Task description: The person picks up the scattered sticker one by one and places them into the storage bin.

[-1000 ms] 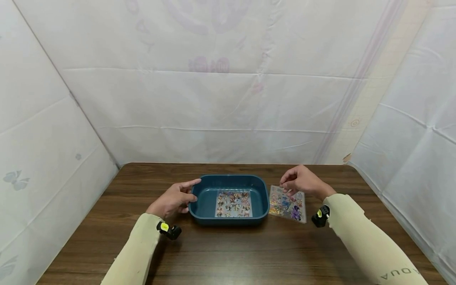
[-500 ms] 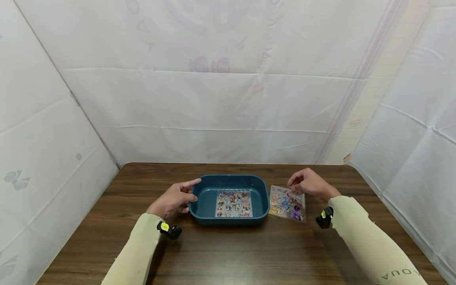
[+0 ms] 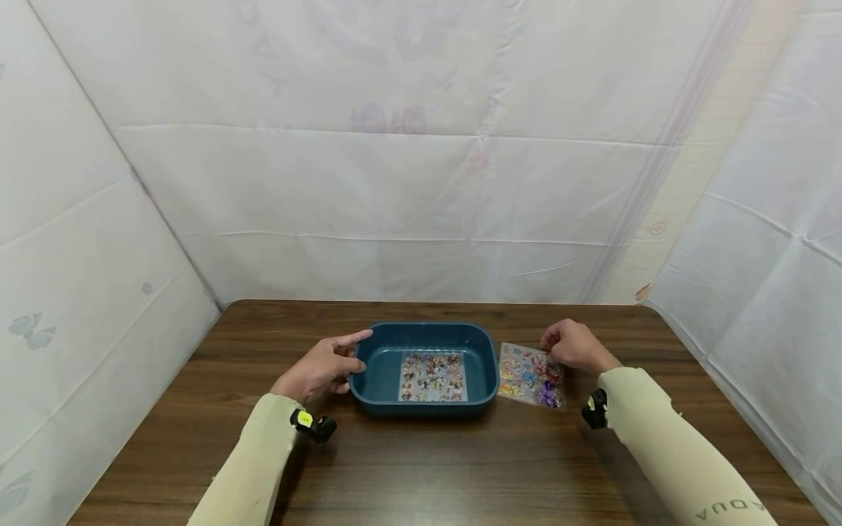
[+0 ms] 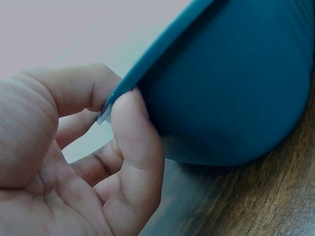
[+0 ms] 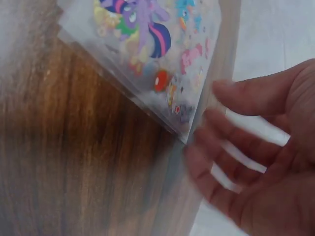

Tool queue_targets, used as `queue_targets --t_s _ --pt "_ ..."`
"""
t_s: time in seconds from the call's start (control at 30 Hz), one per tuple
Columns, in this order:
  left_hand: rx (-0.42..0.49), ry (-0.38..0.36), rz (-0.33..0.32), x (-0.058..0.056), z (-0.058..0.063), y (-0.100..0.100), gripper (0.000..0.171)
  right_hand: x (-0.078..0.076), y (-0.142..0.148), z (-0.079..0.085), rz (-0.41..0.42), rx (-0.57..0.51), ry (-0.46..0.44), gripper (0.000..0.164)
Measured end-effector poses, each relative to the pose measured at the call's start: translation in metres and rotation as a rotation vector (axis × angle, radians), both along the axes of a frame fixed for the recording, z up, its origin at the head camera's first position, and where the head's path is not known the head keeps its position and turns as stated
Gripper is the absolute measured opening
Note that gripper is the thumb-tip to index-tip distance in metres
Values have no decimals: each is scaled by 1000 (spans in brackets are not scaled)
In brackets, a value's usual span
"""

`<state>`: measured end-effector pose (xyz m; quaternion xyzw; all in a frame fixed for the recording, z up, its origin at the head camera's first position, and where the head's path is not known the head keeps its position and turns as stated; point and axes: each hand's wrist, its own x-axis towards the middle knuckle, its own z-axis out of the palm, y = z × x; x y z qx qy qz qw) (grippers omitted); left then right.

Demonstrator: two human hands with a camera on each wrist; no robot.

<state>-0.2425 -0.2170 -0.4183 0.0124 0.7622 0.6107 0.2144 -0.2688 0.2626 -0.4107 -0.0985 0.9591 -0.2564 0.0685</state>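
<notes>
A dark blue plastic basin (image 3: pixel 424 410) sits on the table, and a sticker sheet (image 3: pixel 432 376) with small colourful figures lies flat inside it. My left hand (image 3: pixel 322 369) pinches the basin's left rim between thumb and fingers; the left wrist view shows this rim (image 4: pixel 162 46) close up. Right of the basin lies a small stack of clear sticker sheets (image 3: pixel 522 376), printed with cartoon ponies (image 5: pixel 142 29). At the stack's upper right corner, my right hand (image 3: pixel 577 346) has its fingertips right at the edge, with a gap between thumb and fingers in the right wrist view.
The brown wood-grain table (image 3: pixel 434 467) has rounded far corners. White printed sheeting (image 3: pixel 395 190) hangs behind it and at both sides. A black wrist camera (image 3: pixel 313 425) is strapped to each forearm.
My right hand has moved right and a little down, from over the sticker stack to its right edge, uncovering more of the stack. My left hand and the basin have stayed put.
</notes>
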Motion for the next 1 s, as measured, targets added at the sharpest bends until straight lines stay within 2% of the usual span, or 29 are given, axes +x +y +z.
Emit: queue_targets --t_s 0.13,0.37,0.67,0.87,1.0 --pt "0 3 2 0 -1 -1 71 1 -4 0 -31 116 -15 27" --pt "-3 -4 9 0 -1 0 72 -3 -10 -2 -25 261 -15 12" --pt "4 -2 1 1 -2 0 72 -6 -14 -2 36 315 -31 19" --pt "10 -2 6 2 0 1 73 -9 -15 -5 66 331 -14 15" --pt "4 4 5 2 2 2 73 -11 -17 -7 77 337 -21 22"
